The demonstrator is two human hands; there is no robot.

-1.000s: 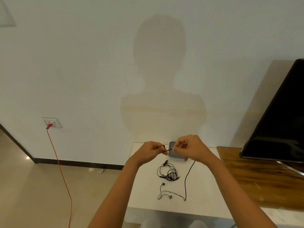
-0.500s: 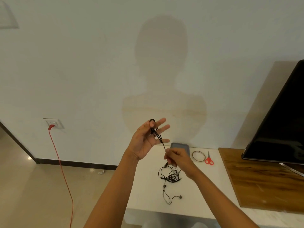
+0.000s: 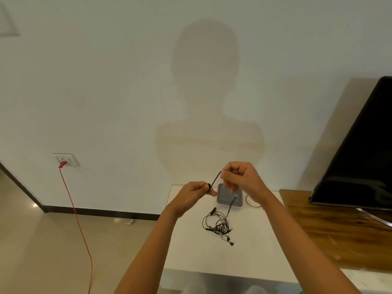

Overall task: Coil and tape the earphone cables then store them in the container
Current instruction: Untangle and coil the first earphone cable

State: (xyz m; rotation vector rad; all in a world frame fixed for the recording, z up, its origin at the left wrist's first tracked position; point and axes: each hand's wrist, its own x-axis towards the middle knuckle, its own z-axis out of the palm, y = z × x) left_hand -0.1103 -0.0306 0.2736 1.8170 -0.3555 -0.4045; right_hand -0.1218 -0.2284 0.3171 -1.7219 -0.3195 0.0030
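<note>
Black earphone cable [image 3: 215,180] taut between left hand [image 3: 194,193] and right hand [image 3: 239,179], both pinching it, over the grey container [image 3: 222,199].

One container [image 3: 223,198], one tape roll [image 3: 247,202], one television [image 3: 360,155]

My left hand [image 3: 191,195] and right hand [image 3: 241,180] hold an earphone cable [image 3: 215,181] between them, above the far end of the table [image 3: 191,255]. Beneath them lies the container [image 3: 223,198], with a tape roll [image 3: 252,206] just right of it. The tangled earphones [image 3: 217,227] lie nearer me. A television [image 3: 360,158] stands on the wooden top [image 3: 331,230] to my right.
</note>
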